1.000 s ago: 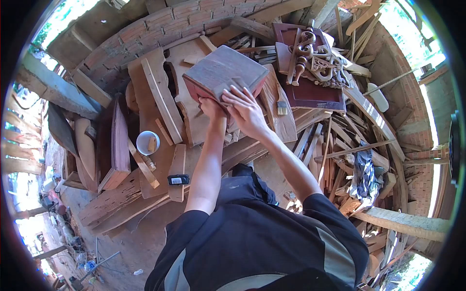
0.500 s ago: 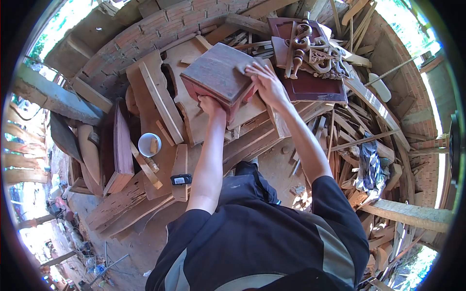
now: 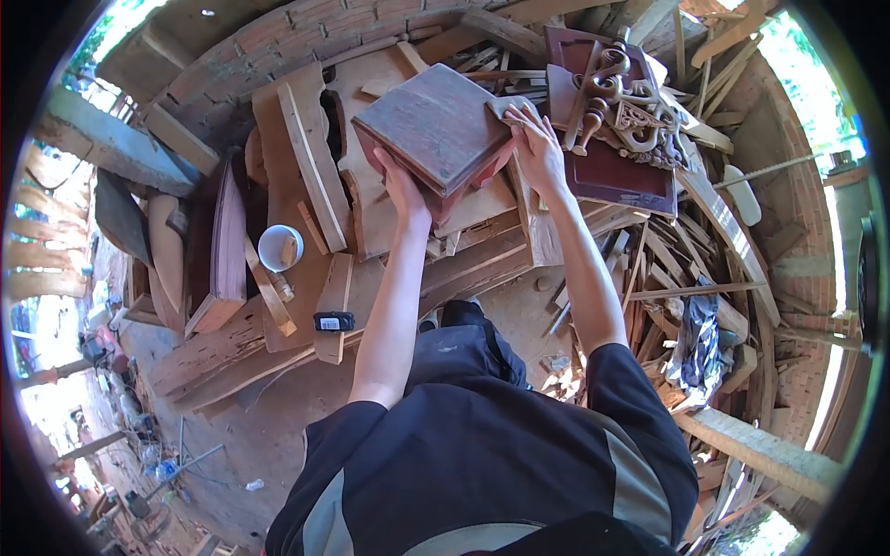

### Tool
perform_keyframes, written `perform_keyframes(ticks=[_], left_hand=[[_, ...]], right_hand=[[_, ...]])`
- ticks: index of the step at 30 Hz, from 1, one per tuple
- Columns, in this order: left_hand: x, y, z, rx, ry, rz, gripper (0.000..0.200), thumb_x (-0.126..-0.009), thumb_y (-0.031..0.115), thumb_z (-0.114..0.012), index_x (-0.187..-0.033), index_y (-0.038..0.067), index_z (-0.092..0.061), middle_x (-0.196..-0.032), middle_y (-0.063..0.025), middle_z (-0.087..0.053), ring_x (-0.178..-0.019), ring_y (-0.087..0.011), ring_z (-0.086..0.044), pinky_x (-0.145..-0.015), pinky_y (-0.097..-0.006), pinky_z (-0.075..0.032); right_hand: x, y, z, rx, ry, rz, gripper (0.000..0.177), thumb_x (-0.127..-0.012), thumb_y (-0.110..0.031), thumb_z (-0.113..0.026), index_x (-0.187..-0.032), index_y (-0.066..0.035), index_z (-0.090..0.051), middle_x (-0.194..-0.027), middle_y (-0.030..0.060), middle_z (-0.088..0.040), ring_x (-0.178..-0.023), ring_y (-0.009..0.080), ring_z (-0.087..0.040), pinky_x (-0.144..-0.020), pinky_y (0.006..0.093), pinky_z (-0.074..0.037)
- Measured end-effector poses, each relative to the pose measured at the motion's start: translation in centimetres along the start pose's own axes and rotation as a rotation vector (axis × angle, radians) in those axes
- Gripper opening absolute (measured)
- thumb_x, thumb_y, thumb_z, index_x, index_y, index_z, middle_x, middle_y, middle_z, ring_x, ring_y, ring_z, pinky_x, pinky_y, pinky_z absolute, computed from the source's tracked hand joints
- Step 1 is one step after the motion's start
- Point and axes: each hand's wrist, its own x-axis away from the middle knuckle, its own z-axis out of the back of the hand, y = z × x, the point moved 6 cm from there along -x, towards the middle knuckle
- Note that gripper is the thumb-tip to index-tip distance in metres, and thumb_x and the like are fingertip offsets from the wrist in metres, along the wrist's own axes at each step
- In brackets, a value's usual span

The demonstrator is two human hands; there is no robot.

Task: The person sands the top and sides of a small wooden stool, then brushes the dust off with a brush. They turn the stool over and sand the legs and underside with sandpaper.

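A wooden box-like piece (image 3: 436,125) with a worn dark top and reddish sides rests tilted on the stacked boards. My left hand (image 3: 405,193) grips its near left side, fingers up along the edge and thumb out of sight. At the right corner, my right hand (image 3: 540,153) presses a small grey-brown pad (image 3: 499,106) against the top's edge, with its fingers stretched out over it. What the pad is made of cannot be made out.
Left of the boards (image 3: 269,176) stand a white cup (image 3: 280,247) and a black device (image 3: 334,322). Carved pieces (image 3: 640,120) lie on a dark red panel (image 3: 619,178) at the right. Scrap wood (image 3: 732,320) is heaped beyond, and a brick wall (image 3: 278,46) curves behind.
My left hand has shifted from underneath the box's front to its left side, with fingers more extended. The box is turned slightly. My right hand remains at the right corner, and the view has shifted.
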Motion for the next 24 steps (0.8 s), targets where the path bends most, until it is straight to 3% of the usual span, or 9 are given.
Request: perform_keyframes(ticks=[4, 9, 13, 15, 16, 17, 20, 23, 24], left_hand=[[0.4, 1.3, -0.9, -0.108, 0.025, -0.084, 0.082, -0.102, 0.059, -0.047, -0.148, -0.007, -0.035, -0.151, -0.0158, -0.043, -0.136, -0.0241, -0.044, -0.114, -0.0363, -0.033], [1.2, 1.3, -1.3, -0.064, 0.112, -0.098, 0.074, -0.101, 0.053, -0.053, -0.143, -0.006, -0.041, -0.139, -0.0164, -0.052, -0.123, -0.0260, -0.055, -0.105, -0.0356, -0.043], [0.1, -0.1, 0.8, -0.005, 0.150, -0.117, 0.072, -0.102, 0.054, -0.050, -0.141, -0.007, -0.043, -0.133, -0.0170, -0.057, -0.115, -0.0266, -0.060, -0.097, -0.0364, -0.049], [-1.0, -0.6, 2.7, -0.162, -0.015, -0.246, 0.069, -0.104, 0.054, -0.044, -0.140, -0.005, -0.046, -0.130, -0.0181, -0.059, -0.110, -0.0262, -0.062, -0.096, -0.0395, -0.051], [3.0, 1.0, -2.3, 0.302, -0.062, 0.051, 0.068, -0.105, 0.054, -0.039, -0.139, -0.004, -0.048, -0.131, -0.0191, -0.059, -0.111, -0.0270, -0.063, -0.095, -0.0418, -0.053], [1.9, 0.1, -0.9, 0.300, -0.055, 0.038, 0.068, -0.105, 0.054, -0.039, -0.139, -0.004, -0.048, -0.131, -0.0191, -0.059, -0.111, -0.0270, -0.063, -0.095, -0.0418, -0.053], [-0.7, -0.5, 2.4, -0.079, 0.098, -0.165, 0.077, -0.103, 0.063, -0.037, -0.143, -0.002, -0.045, -0.130, -0.0181, -0.061, -0.112, -0.0290, -0.066, -0.090, -0.0409, -0.057], [-1.8, -1.6, 2.5, 0.008, 0.118, -0.029, 0.075, -0.104, 0.061, -0.034, -0.145, -0.001, -0.044, -0.130, -0.0168, -0.061, -0.111, -0.0270, -0.066, -0.091, -0.0402, -0.057], [-1.6, -1.4, 2.2, -0.024, 0.137, -0.080, 0.075, -0.104, 0.062, -0.034, -0.144, 0.001, -0.046, -0.131, -0.0148, -0.061, -0.110, -0.0257, -0.066, -0.090, -0.0388, -0.056]], right_hand=[[-0.1, -0.5, 0.3, 0.003, 0.000, 0.010, 0.030, -0.104, -0.017, -0.051, -0.129, -0.009, -0.067, -0.139, 0.0072, -0.062, -0.140, 0.0289, -0.047, -0.120, 0.0460, -0.029], [0.2, -2.3, 0.2, 0.033, 0.029, 0.036, 0.028, -0.099, -0.015, -0.058, -0.123, -0.006, -0.069, -0.137, 0.0091, -0.063, -0.137, 0.0314, -0.050, -0.119, 0.0475, -0.031], [2.0, -10.1, -0.7, -0.051, -0.099, 0.218, 0.029, -0.089, -0.009, -0.066, -0.117, -0.003, -0.068, -0.131, 0.0130, -0.066, -0.133, 0.0323, -0.053, -0.116, 0.0505, -0.034], [3.5, -13.7, -1.9, -0.233, -0.201, 0.298, 0.029, -0.088, -0.010, -0.067, -0.116, -0.003, -0.069, -0.131, 0.0129, -0.066, -0.135, 0.0315, -0.052, -0.116, 0.0491, -0.035], [3.7, -14.3, -2.2, -0.249, -0.224, 0.329, 0.029, -0.089, -0.010, -0.067, -0.116, -0.003, -0.069, -0.132, 0.0123, -0.065, -0.135, 0.0307, -0.052, -0.116, 0.0483, -0.035], [3.8, -14.6, -2.4, -0.265, -0.247, 0.361, 0.028, -0.089, -0.010, -0.066, -0.117, -0.003, -0.070, -0.133, 0.0116, -0.065, -0.136, 0.0300, -0.052, -0.117, 0.0474, -0.035], [0.8, -11.3, -2.8, -0.244, -0.347, 0.350, 0.031, -0.094, -0.011, -0.062, -0.123, -0.004, -0.069, -0.137, 0.0103, -0.063, -0.138, 0.0267, -0.050, -0.119, 0.0466, -0.033], [-4.2, -4.7, -5.1, -0.123, -0.398, 0.267, 0.031, -0.101, -0.016, -0.055, -0.129, -0.009, -0.067, -0.143, 0.0059, -0.059, -0.143, 0.0266, -0.044, -0.121, 0.0462, -0.029], [-5.9, -3.0, -6.1, -0.161, -0.425, 0.258, 0.032, -0.103, -0.018, -0.053, -0.130, -0.008, -0.066, -0.144, 0.0067, -0.058, -0.144, 0.0273, -0.042, -0.121, 0.0453, -0.029]])
